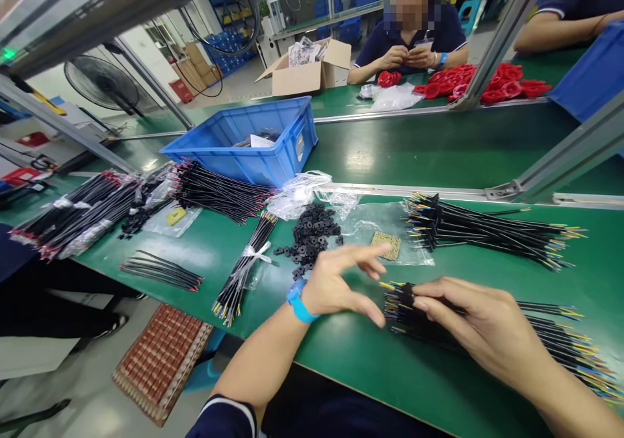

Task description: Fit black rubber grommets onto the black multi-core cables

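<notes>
My left hand (344, 281), with a blue band at its wrist, hovers over the green table with fingers spread and nothing in them. To its right, my right hand (480, 321) pinches a black cable at the near end of a bundle of cut black cables (560, 344). Yellow and blue wire ends stick out of that bundle, and small black clips sit around its left end. Behind my left hand lies a heap of small black plastic clips (314, 230). A second bundle of black cables (492, 230) rests farther back. The palm partly hides what my right fingers grip.
A tied cable bundle (246, 262) and several loose cables (163, 270) lie at left. Behind them stand a blue crate (244, 142) and a larger cable pile (219, 191). A sponge (387, 246) rests on clear plastic. A co-worker sits across beside red parts (453, 80).
</notes>
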Tool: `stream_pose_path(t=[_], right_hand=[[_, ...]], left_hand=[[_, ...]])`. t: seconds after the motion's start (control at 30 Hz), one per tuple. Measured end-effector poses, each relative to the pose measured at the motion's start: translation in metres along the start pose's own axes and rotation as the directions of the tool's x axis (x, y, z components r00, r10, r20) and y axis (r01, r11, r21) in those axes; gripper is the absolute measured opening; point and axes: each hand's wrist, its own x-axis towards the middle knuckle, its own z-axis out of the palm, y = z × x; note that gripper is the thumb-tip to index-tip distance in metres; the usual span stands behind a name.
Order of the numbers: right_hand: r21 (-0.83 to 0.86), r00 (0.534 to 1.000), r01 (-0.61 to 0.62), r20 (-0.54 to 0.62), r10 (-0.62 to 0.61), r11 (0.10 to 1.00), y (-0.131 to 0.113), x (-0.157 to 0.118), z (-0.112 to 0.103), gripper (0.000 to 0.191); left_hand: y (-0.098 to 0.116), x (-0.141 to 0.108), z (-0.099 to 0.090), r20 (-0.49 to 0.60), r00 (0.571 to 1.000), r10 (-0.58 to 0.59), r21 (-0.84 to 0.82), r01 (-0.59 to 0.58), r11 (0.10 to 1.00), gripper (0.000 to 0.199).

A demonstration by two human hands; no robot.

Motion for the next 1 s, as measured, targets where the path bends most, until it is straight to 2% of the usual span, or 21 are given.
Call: stream_pose_path(t=[0.03, 0.1, 0.17, 0.23, 0.3, 0.37, 0.43, 0.5, 0.57, 0.8, 0.9, 1.0], right_hand=[[-0.088, 0.998, 0.046, -0.037, -0.05, 0.995, 0.004, -0.001, -0.002, 0.017], [-0.255, 0.99, 0.102, -0.073, -0.124, 0.962, 0.016, -0.003, -0.007, 0.015], [-0.394, 0.984, 0.114, -0.084, -0.16, 0.912, 0.029, -0.004, -0.011, 0.017], [-0.492, 0.983, 0.1, -0.086, -0.163, 0.865, 0.042, -0.004, -0.016, 0.019], [-0.545, 0.984, 0.084, -0.086, -0.155, 0.834, 0.051, -0.006, -0.02, 0.021], [-0.583, 0.985, 0.071, -0.088, -0.149, 0.81, 0.057, -0.008, -0.025, 0.021], [-0.631, 0.985, 0.044, -0.104, -0.14, 0.774, 0.061, -0.009, -0.029, 0.021], [-0.679, 0.984, 0.007, -0.128, -0.127, 0.734, 0.065, -0.009, -0.032, 0.021], [-0.711, 0.982, -0.008, -0.138, -0.129, 0.703, 0.07, -0.009, -0.035, 0.022], [-0.785, 0.969, 0.038, -0.123, -0.215, 0.618, 0.093, 0.004, -0.045, 0.018], [-0.79, 0.966, 0.021, -0.143, -0.217, 0.612, 0.105, 0.013, -0.052, 0.021], [-0.772, 0.962, -0.008, -0.179, -0.205, 0.636, 0.122, 0.022, -0.054, 0.028]], left_hand=[[-0.001, 0.001, -0.012, -0.088, 0.995, -0.049, 0.036, 0.053, 0.998, 0.077], [-0.004, 0.003, -0.039, -0.291, 0.946, -0.143, 0.183, 0.201, 0.962, 0.058], [-0.007, 0.004, -0.061, -0.396, 0.893, -0.213, 0.373, 0.369, 0.851, 0.044], [-0.01, 0.005, -0.075, -0.345, 0.89, -0.297, 0.571, 0.45, 0.686, 0.042], [-0.011, 0.005, -0.08, -0.218, 0.882, -0.417, 0.744, 0.427, 0.513, 0.042], [-0.01, 0.006, -0.078, -0.116, 0.837, -0.536, 0.845, 0.366, 0.389, 0.037], [-0.006, 0.008, -0.075, -0.071, 0.783, -0.618, 0.885, 0.335, 0.323, 0.032], [-0.003, 0.01, -0.072, -0.059, 0.751, -0.658, 0.904, 0.32, 0.284, 0.028], [0.0, 0.013, -0.068, -0.045, 0.739, -0.672, 0.917, 0.297, 0.265, 0.024], [-0.014, 0.014, -0.038, 0.027, 0.762, -0.647, 0.933, 0.213, 0.29, 0.035], [-0.023, 0.013, -0.026, 0.041, 0.77, -0.636, 0.935, 0.196, 0.297, 0.031], [-0.028, 0.013, -0.024, 0.028, 0.778, -0.628, 0.923, 0.221, 0.315, 0.02]])
